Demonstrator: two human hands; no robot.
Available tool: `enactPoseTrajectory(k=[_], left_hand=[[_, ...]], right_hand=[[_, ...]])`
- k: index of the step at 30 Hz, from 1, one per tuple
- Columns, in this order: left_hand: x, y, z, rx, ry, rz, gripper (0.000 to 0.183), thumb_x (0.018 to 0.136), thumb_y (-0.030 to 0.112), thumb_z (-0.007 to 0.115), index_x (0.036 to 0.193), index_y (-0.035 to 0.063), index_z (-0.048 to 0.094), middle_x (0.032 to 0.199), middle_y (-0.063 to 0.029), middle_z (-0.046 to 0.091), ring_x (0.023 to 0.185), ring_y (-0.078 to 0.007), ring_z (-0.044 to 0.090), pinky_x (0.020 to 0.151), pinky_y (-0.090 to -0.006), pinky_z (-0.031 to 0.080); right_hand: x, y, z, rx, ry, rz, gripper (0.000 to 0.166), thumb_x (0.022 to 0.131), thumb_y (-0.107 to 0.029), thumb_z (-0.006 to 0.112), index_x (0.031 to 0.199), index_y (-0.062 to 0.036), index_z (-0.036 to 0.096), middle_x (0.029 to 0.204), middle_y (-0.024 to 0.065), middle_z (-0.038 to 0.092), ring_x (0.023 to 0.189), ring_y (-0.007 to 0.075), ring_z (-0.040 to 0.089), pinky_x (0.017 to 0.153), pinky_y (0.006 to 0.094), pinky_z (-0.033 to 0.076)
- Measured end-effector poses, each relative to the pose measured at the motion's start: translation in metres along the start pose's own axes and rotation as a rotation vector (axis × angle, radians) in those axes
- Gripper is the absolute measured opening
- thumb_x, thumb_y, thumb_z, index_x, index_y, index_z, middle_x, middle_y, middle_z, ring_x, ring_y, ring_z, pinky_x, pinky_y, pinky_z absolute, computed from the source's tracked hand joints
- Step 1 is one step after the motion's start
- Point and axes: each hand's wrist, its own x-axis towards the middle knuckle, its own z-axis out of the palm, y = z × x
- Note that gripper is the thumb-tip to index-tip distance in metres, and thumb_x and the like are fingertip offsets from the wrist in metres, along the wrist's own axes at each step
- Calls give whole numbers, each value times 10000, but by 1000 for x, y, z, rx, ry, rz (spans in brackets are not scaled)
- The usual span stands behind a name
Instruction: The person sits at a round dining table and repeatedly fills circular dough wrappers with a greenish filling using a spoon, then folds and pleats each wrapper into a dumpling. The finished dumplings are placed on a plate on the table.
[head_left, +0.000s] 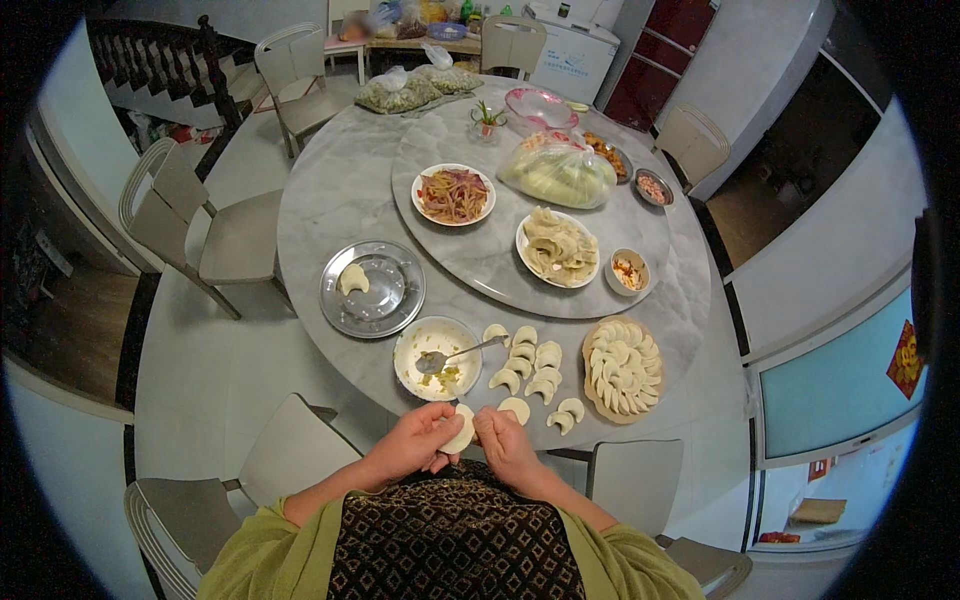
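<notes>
My left hand holds a round dumpling wrapper between thumb and fingers, close to my body at the table's front edge. The fingers of my right hand pinch at the wrapper's right edge. Just beyond them is a white bowl with a little chopped filling and a metal spoon leaning on its rim. Another flat wrapper lies on the table beside my right hand. Folded dumplings rest in rows behind it, and a round board to the right carries many more in rings.
A steel tray with one dumpling lies at left. On the raised turntable stand a plate of cooked dumplings, a sliced-vegetable dish, a sauce bowl and a bag of vegetables. Chairs surround the marble-patterned table.
</notes>
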Motion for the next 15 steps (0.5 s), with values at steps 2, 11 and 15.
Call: enactPoseTrajectory(k=[2,11,15], left_hand=[[2,-1,0,1,2,12,211,886,250,430,910,42,461,640,-29,538,449,-44,427,406,-168,335],[6,-2,3,29,29,25,189,879,217,434,919,32,452,655,-45,548,453,-47,431,412,-177,342],[6,1,5,43,11,24,184,875,203,430,929,27,444,666,-59,553,455,-52,436,415,-178,342]], right_hand=[[-1,6,0,66,-26,4,240,873,-218,393,764,-23,482,689,117,489,645,280,454,629,354,331],[1,3,-1,39,127,-186,213,855,-211,464,757,-23,479,665,36,440,650,152,382,584,276,329],[2,0,-5,-75,166,-228,221,855,-204,457,729,-24,482,663,43,451,645,158,388,587,278,333]])
